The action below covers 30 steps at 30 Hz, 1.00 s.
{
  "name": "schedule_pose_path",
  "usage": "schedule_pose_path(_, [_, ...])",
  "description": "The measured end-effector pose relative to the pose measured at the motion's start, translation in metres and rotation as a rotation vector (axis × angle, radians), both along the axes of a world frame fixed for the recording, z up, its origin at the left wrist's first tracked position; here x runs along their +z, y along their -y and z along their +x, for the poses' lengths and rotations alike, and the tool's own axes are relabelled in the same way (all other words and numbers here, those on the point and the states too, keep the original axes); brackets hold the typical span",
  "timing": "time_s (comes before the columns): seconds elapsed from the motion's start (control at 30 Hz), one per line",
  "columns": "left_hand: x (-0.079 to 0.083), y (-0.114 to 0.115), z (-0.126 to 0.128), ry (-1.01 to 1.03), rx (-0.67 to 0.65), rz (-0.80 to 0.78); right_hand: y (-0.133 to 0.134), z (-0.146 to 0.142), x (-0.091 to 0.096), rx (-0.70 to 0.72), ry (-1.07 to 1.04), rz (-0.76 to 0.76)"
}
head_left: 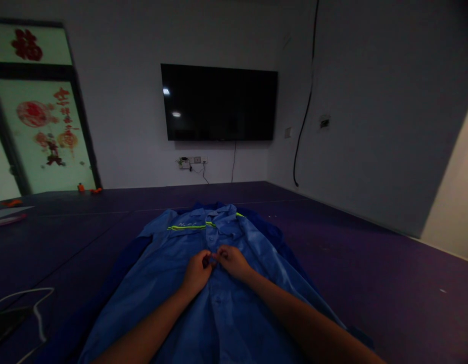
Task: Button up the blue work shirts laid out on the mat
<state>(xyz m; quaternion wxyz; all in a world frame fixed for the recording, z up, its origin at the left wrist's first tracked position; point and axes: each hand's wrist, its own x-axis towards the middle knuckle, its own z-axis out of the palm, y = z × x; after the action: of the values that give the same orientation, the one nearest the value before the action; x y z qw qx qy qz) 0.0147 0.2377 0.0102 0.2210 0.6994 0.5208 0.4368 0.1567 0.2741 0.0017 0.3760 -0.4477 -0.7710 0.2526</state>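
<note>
A blue work shirt with yellow-green stripes lies spread out, its collar pointing away from me and darker blue sleeves at its sides. Along its middle runs the button placket, where buttons show above and below my hands. My left hand is closed in a pinch on the placket. Close beside it, my right hand also pinches the placket, fingertips almost meeting the left ones. Whatever button lies between the fingertips is hidden.
The shirt rests on a dark purple floor. At the lower left are a dark device and a white cable. A television hangs on the far wall. Small orange objects sit by the glass door.
</note>
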Motion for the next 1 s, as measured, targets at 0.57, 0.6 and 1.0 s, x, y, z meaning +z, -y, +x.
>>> schedule_pose_path(0.57, [0.000,0.006,-0.001,-0.060,0.003,0.022,0.009,0.004,0.001,-0.087,-0.077,0.044])
schedule_pose_path(0.6, [0.000,0.008,-0.001,-0.054,-0.002,0.024,0.012,0.004,0.000,-0.114,-0.099,0.029])
schedule_pose_path(1.0, [-0.005,0.050,-0.015,0.006,-0.174,-0.094,0.078,0.015,0.003,0.091,-0.128,-0.194])
